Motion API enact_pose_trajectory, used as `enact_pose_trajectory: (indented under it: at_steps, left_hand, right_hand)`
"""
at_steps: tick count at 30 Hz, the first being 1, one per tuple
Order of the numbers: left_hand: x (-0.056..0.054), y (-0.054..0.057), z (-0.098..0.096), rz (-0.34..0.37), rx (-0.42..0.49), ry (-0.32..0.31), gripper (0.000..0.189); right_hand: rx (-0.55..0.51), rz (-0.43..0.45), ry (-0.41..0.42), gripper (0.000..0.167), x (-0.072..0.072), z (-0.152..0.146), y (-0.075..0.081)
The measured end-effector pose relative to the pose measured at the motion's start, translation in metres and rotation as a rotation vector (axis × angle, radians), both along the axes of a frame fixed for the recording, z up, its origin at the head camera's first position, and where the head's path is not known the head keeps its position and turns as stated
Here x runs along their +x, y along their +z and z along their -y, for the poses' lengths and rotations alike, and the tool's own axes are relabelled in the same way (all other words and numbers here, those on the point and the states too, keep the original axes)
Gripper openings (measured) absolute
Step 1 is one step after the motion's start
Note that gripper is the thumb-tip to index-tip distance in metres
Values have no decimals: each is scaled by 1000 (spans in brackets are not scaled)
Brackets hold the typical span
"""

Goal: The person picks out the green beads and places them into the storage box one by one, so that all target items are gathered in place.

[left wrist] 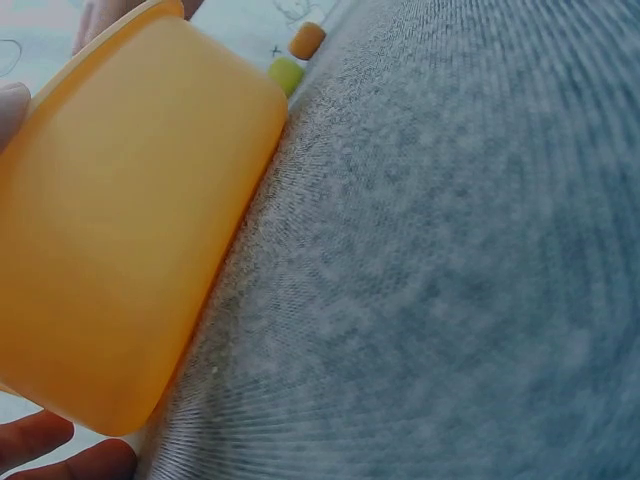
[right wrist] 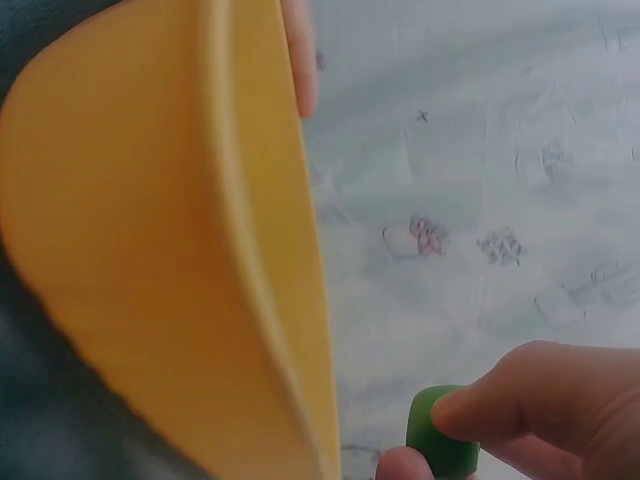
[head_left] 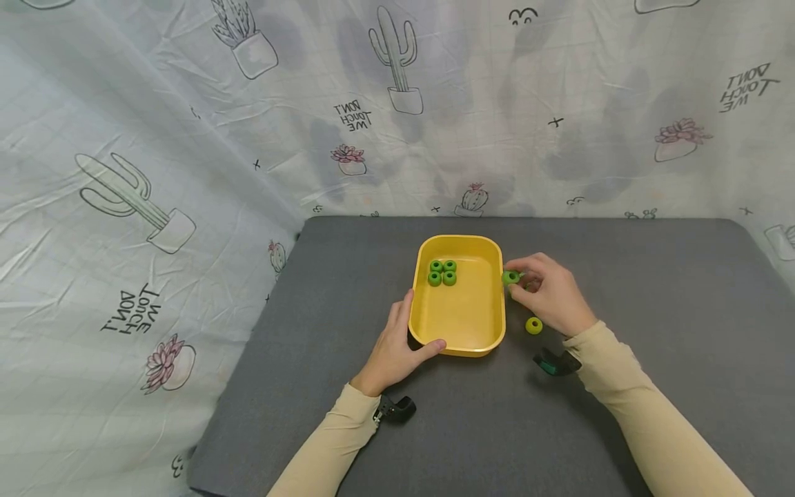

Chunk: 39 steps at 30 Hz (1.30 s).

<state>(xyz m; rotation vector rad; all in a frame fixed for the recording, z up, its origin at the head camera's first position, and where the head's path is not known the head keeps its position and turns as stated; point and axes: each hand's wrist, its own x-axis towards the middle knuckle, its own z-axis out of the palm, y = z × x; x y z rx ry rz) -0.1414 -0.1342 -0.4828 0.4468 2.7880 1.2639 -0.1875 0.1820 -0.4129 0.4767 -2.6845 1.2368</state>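
Observation:
A yellow plastic bin (head_left: 458, 317) lies on the table with several green beads (head_left: 442, 272) grouped in its upper left part. My left hand (head_left: 395, 348) holds the bin's near left corner, fingers along the side wall and thumb at the near rim. Just off the right rim, my right hand (head_left: 549, 293) pinches a green bead (right wrist: 430, 440) with a hole through it, between thumb and fingertips. Below that hand a yellow bead (head_left: 534, 326) sits on the table. The left wrist view also shows an orange bead (left wrist: 307, 40) beyond the yellow one; the right hand hides it in the head view.
The dark grey table (head_left: 652, 290) reaches out on both sides of the bin. A pale curtain (head_left: 497, 90) printed with cacti hangs along the back and left. Each wrist wears a dark strap with a small device, such as the right wrist device (head_left: 557, 362).

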Motion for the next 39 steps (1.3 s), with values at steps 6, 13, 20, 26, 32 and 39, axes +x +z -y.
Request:
enact_pose_trajectory:
  at_steps: [6, 13, 20, 26, 32, 39]
  left_hand:
    - [0, -1, 0, -8, -10, 1, 114]
    - [-1, -1, -1, -6, -21, 1, 114]
    - [-1, 1, -1, 4, -20, 4, 115]
    - [-1, 0, -1, -1, -26, 5, 114]
    - [-1, -1, -1, 0, -31, 7, 113]
    - [-1, 0, 0, -1, -31, 4, 111]
  right_hand:
    - [-14, -5, 46, 30, -8, 18, 11]
    - [-22, -13, 104, 30, -21, 39, 23]
    - [-42, 37, 138, 30, -32, 54, 26]
    - [-40, 96, 150, 33, -43, 66, 24]
    - [-22, 135, 145, 32, -54, 80, 19]
    - [36, 185, 150, 31, -65, 96, 6]
